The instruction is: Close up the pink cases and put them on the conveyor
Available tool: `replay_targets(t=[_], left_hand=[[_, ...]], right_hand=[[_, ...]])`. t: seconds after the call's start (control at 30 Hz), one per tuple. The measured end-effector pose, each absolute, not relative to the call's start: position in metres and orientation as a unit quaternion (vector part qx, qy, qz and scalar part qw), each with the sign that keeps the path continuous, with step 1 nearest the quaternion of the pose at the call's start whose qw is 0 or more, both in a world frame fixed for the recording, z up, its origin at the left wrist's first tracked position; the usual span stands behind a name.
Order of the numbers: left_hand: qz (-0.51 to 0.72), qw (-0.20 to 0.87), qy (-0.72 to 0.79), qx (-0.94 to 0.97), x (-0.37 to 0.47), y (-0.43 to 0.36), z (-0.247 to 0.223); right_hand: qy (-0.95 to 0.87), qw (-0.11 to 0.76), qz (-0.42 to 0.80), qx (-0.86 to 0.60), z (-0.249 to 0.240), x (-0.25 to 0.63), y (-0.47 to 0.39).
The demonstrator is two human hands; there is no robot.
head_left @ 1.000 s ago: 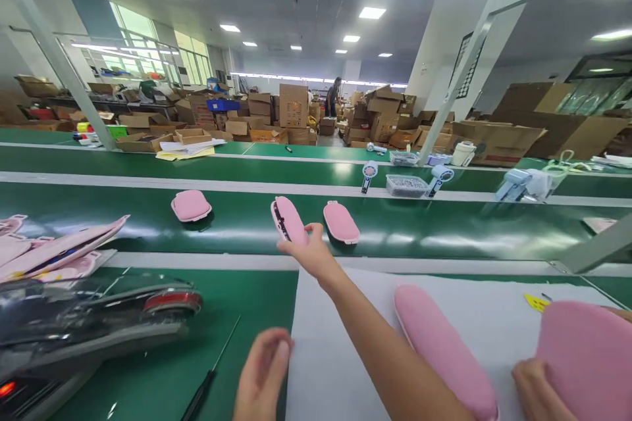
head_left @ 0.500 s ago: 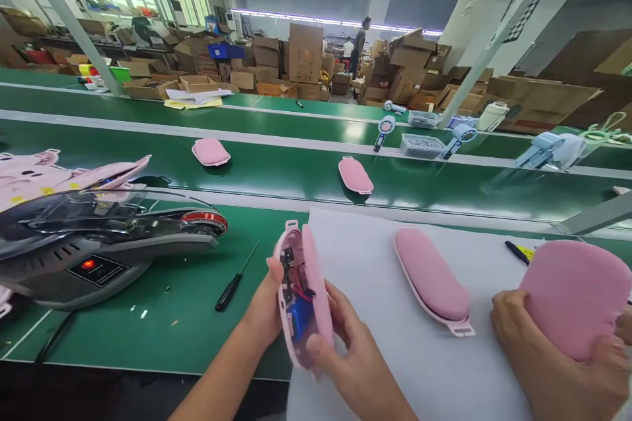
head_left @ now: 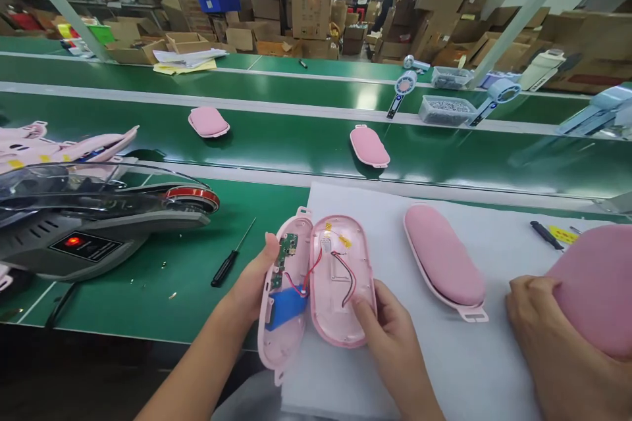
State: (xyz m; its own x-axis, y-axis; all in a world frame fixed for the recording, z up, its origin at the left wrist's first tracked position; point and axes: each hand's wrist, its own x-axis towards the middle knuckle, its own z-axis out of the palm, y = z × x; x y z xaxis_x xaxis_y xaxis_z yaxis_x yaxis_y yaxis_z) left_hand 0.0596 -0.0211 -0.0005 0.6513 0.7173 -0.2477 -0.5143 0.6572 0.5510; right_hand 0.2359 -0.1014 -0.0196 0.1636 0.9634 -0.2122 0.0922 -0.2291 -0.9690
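Between my hands a pink oval casing lies opened like a book. My left hand (head_left: 255, 277) grips the left casing half (head_left: 291, 348), thumb on its inner edge; a green circuit board (head_left: 285, 255) and a blue-wrapped block (head_left: 288, 308) sit inside it. My right hand (head_left: 390, 325) is closed on the right casing half (head_left: 342, 325), thumb on its lower right rim. Red and black wires (head_left: 351, 276) lie in this half, and red ones cross to the other. To the right, a pink oval case (head_left: 444, 256) rests on the white sheet (head_left: 395, 375).
A co-worker's hand (head_left: 548, 335) holds another pink case (head_left: 600, 283) at the right. Left of me are a black screwdriver (head_left: 232, 256) and a grey machine (head_left: 108, 230) with a red light. Two pink cases (head_left: 209, 122) lie on the green belt, one farther right.
The casing has gone from partly open to spread wide, as my right hand swung its half to the right. The view has tilted down.
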Motion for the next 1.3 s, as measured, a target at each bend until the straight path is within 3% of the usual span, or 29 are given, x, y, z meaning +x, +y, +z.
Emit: replay_targets(t=[0.1, 0.3, 0.53, 0.73, 0.97, 1.13, 1.3], left_hand=[[0.346, 0.894, 0.196, 0.204, 0.062, -0.019, -0.002], [0.329, 0.901, 0.232, 0.161, 0.061, -0.015, -0.015], [0.292, 0.919, 0.216, 0.156, 0.063, -0.015, -0.015], [0.317, 0.911, 0.222, 0.145, 0.064, -0.017, -0.014], [0.328, 0.896, 0.253, 0.164, 0.06, -0.02, -0.024], [0.345, 0.89, 0.251, 0.163, 0.065, -0.024, -0.014], [0.349, 0.888, 0.247, 0.168, 0.073, -0.026, -0.003]], right_hand=[[-0.479, 0.391, 0.426, -0.66, -0.028, 0.237, -0.101], [-0.623, 0.354, 0.12, -0.687, -0.029, 0.24, -0.106], [-0.78, 0.309, 0.08, -0.538, 0.006, 0.24, -0.083], [-0.837, 0.294, 0.036, -0.459, 0.008, 0.228, -0.055], [-0.676, 0.449, 0.227, -0.538, 0.006, 0.226, -0.046], [-0.56, 0.515, 0.215, -0.612, 0.001, 0.23, -0.051], [-0.433, 0.535, 0.455, -0.565, 0.007, 0.231, -0.053]])
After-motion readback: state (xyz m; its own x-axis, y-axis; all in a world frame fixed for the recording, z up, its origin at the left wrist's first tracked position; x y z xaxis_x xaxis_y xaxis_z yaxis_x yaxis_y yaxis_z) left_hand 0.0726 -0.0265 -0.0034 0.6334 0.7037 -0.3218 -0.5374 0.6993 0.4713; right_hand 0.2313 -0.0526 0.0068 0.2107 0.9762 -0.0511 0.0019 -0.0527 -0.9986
